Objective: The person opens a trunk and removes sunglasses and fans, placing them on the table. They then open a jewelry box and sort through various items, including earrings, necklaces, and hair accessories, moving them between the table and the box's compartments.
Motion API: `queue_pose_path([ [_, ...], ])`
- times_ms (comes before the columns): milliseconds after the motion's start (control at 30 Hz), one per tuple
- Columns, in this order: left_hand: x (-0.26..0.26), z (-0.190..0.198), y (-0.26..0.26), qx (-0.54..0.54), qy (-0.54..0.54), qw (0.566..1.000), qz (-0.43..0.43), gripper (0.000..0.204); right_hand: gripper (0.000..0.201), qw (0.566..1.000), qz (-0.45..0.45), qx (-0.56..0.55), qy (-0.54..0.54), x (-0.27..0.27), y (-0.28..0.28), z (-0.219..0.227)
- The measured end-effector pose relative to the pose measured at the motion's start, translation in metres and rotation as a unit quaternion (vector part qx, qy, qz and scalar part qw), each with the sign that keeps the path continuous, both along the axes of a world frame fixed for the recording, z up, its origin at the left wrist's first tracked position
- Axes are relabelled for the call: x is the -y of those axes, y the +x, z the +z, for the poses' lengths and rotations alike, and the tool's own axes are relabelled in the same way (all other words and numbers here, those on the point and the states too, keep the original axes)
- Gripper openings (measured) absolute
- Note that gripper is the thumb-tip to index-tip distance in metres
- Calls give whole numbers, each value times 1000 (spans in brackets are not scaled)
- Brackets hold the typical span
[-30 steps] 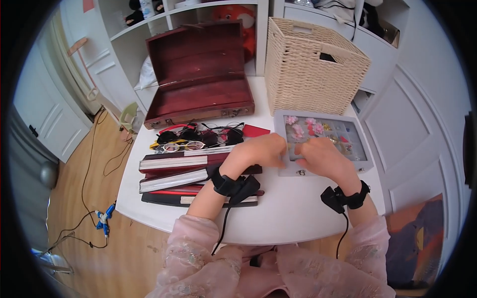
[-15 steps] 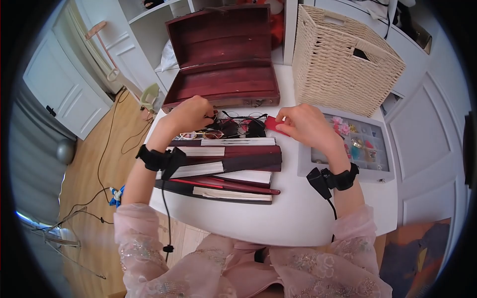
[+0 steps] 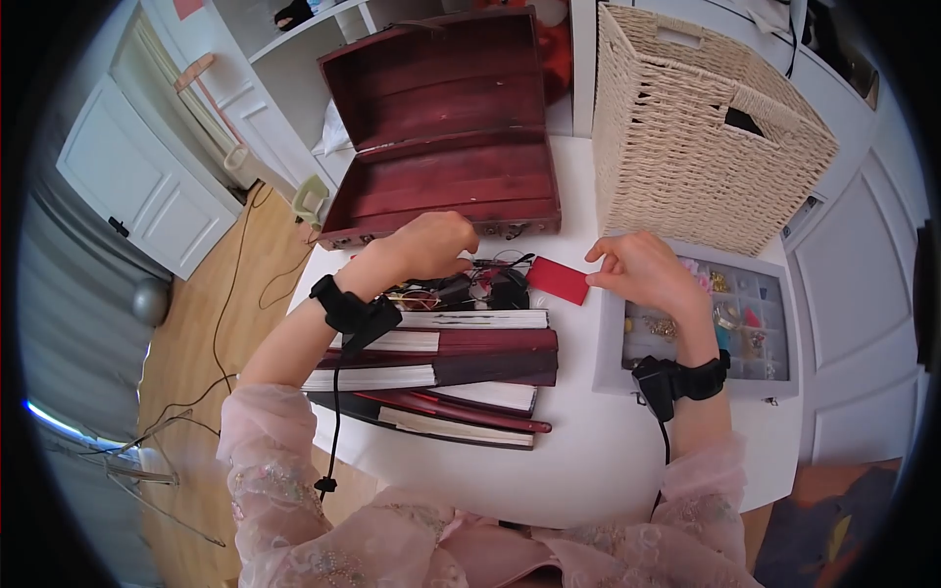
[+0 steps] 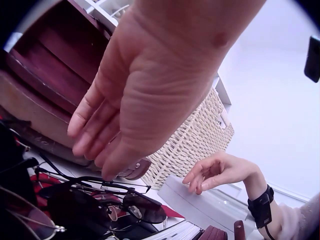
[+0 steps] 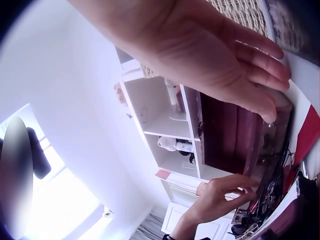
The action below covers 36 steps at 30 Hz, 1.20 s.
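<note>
My left hand [image 3: 431, 245] hovers over a spread of sunglasses and eyeglasses [image 3: 456, 291], its fingers loosely bent. In the left wrist view, nothing lies between the fingers of that hand [image 4: 145, 95], and dark-lensed glasses [image 4: 142, 207] sit below it. A flat red card [image 3: 559, 280] lies right of the glasses. My right hand [image 3: 642, 274] is at the card's right edge, fingertips close to its corner. The right wrist view shows this hand [image 5: 210, 60] with fingers extended and nothing gripped, the red card [image 5: 306, 135] lying below.
An open dark-red suitcase [image 3: 451, 191] stands behind the glasses. Several thick books or albums [image 3: 495, 358] are stacked in front. On the right sit a grey compartment box of jewelry [image 3: 610, 358] and a tall woven basket [image 3: 686, 157], all on a white table [image 3: 588, 451].
Both hands have left the jewelry box and moved left, the left one over the glasses, the right one to the red card. Most recently, the right fingers have drawn back to the card's edge.
</note>
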<state>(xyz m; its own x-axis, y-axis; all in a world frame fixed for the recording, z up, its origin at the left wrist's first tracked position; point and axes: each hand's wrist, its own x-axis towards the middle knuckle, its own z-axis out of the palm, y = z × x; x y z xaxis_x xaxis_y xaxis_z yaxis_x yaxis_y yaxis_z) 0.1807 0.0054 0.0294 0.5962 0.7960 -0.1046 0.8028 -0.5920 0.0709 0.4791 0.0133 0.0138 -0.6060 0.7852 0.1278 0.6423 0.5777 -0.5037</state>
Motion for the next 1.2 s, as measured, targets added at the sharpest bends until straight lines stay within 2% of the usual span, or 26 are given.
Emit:
queue_pose_path([
  [167, -11, -11, 9, -50, -22, 998, -18, 18, 23, 999, -8, 32, 0, -3, -1, -3],
  [233, -13, -12, 11, -74, -33, 997, -16, 17, 22, 999, -9, 32, 31, -3, -1, -6],
  [333, -13, -12, 10, -63, -27, 998, -11, 12, 21, 999, -18, 32, 31, -5, -1, -9],
  [433, -11, -2, 8, -4, -44, 999, -13, 10, 19, 999, -29, 37, 25, -5, -2, -10],
  [533, -7, 20, 9, 0, -33, 999, -19, 11, 20, 998, -13, 28, 46, -7, 0, -15],
  [600, -5, 44, 9, 52, -33, 998, 9, 12, 20, 998, -13, 29, 54, -7, 0, -14],
  [700, -29, 67, -4, 123, 27, 991, -55, 10, 20, 998, -13, 32, 56, -6, -1, -13],
  [767, -46, 78, -5, 138, 38, 990, -3, 10, 20, 998, -18, 35, 57, -6, -1, -13],
  [833, -80, 67, -14, 142, 60, 988, 3, 10, 19, 997, -13, 34, 67, -6, -1, -16],
  [933, -125, 47, -21, 60, 114, 992, 15, 11, 18, 996, -20, 42, 77, -6, -2, -17],
  [1033, -166, 17, -27, 38, 138, 990, 10, 13, 18, 995, -26, 48, 89, -4, -3, -18],
  [1067, -174, 12, -22, 23, 121, 991, 48, 15, 18, 995, -28, 48, 88, -4, -3, -18],
  [1200, -198, -5, -10, 4, 121, 992, 44, 14, 18, 994, -31, 60, 84, -4, -3, -17],
])
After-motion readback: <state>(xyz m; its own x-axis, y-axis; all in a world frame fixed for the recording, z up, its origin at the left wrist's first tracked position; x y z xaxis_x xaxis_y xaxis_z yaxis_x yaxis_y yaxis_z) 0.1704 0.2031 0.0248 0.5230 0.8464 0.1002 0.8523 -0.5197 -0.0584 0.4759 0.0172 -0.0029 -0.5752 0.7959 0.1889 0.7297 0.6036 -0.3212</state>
